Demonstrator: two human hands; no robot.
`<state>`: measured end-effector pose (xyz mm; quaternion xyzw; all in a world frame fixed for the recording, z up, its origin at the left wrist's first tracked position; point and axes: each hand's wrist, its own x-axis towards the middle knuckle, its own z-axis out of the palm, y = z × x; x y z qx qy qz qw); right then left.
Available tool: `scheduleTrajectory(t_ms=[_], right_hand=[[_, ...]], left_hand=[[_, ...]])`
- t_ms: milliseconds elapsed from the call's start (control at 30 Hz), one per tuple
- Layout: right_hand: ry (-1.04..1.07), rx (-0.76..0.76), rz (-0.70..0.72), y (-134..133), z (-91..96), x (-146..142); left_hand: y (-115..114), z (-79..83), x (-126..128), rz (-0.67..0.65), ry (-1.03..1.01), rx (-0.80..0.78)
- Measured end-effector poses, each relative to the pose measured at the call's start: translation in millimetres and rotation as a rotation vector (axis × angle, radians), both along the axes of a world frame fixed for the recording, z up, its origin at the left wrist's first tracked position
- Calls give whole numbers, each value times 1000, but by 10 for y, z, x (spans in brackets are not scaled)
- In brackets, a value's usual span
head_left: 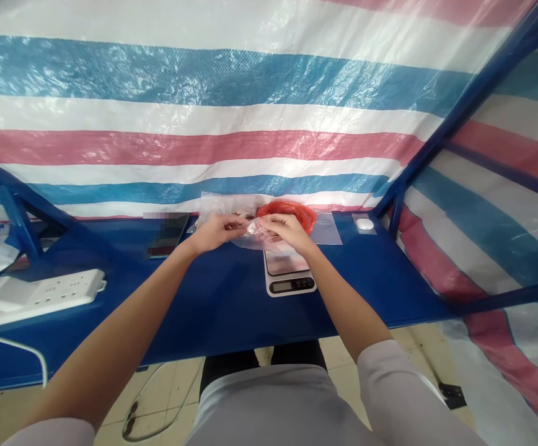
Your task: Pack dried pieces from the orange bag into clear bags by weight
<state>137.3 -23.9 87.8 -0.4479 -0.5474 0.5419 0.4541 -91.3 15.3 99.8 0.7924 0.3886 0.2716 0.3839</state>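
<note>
My left hand (pixel 214 230) and my right hand (pixel 286 228) both pinch a small clear plastic bag (pixel 253 233) held between them, just above the far end of a small digital kitchen scale (pixel 289 274). The fingers of each hand are closed on the bag's edge. Something reddish shows inside the bag, too small to name. Right behind my right hand lies a red plastic bag (pixel 292 212). More clear bags (pixel 220 202) lie behind my left hand.
The blue table (pixel 213 303) carries a dark phone (pixel 165 235) at left, a white power strip (pixel 41 296) at the left edge, a flat clear bag (pixel 325 228) and a small white round object (pixel 364 223) at right. A striped tarp and blue frame enclose the booth.
</note>
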Motion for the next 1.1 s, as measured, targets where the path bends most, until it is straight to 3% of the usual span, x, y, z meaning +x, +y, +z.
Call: scheduleTrajectory(t_ms=[133,233,433,500,567,733,933,1100], right_hand=[[29,-61,-11,24,-1,-102],[51,-37,15,47,-51,-143],[208,-22,-75,95,-202,-129],[282,-22,-132,110,-247,-107],[347,-33,-183,122,-292,-89],[384,-116,-239,126,-326,-51],[306,-168,-263,188,-235,-10],[152,-70,-121,287,-320,23]], left_hand=[[-12,124,-70,-40,109,9],[-18,102,-81,-10,71,-26],[-73,-245,11,241,-434,-200],[-111,-391,77,268,-631,-297],[-148,-517,147,252,-691,-380],[-173,-652,231,292,-658,-396],[-38,-523,65,193,-427,-371],[115,-455,-99,79,-243,-404]])
